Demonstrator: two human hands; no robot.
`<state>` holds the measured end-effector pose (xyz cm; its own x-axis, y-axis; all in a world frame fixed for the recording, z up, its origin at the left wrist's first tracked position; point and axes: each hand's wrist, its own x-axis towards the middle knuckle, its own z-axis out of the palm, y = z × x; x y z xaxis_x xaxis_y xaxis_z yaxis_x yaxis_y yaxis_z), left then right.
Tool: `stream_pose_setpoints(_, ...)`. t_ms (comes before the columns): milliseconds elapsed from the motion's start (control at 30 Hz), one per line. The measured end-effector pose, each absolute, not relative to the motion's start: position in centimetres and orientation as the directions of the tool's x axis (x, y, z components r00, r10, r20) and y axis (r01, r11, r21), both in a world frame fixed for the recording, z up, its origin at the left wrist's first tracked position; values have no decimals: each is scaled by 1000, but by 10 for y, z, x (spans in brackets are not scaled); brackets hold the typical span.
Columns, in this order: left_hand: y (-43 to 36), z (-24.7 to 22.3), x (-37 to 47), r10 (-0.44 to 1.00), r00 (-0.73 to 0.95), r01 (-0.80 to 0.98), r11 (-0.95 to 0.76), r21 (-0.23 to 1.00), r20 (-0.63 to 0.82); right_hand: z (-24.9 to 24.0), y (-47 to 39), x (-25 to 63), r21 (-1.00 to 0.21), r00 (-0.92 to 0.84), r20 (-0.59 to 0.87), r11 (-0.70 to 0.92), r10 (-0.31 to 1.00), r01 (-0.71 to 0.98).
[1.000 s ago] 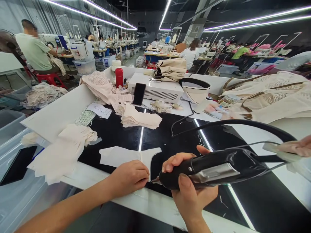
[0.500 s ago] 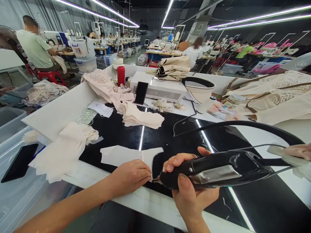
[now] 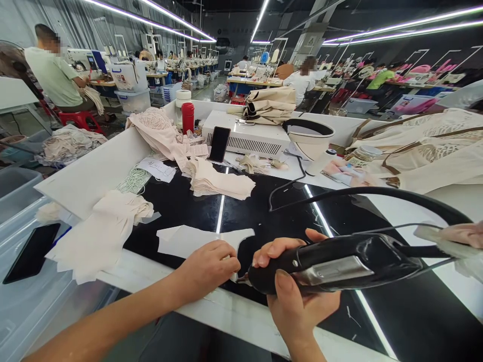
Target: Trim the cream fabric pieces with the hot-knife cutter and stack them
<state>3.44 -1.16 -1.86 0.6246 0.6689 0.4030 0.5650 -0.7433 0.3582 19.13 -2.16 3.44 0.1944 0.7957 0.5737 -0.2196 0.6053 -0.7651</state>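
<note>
My right hand is wrapped round a black corded hand tool with a silver metal lever along its side. The tool's narrow metal tip points left, close to the edge of a flat white fabric piece on the glossy black tabletop. My left hand is closed at the right end of that piece, thumb and fingers pinched on its edge just left of the tip. The fingers partly hide what they pinch and where the tip meets the cloth.
A stack of cream fabric pieces lies behind, with a propped phone, a white vented box and a red bottle. More cloth hangs over the left edge. The tool's thick cable arches to the right.
My left hand has risen slightly and shifted right, its fingers more curled at the cloth edge. My right hand and the tool have hardly moved.
</note>
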Motion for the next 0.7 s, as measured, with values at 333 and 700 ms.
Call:
stream_pose_setpoints(333, -9, -24, 23, 554, 731, 457, -831, 317, 399, 34, -24, 190, -768, 199, 566, 599, 800, -227)
stream_pose_setpoints(700, -10, -28, 10, 450, 783, 412, -892, 183, 429, 37, -23, 190, -756, 199, 571, 605, 796, -251)
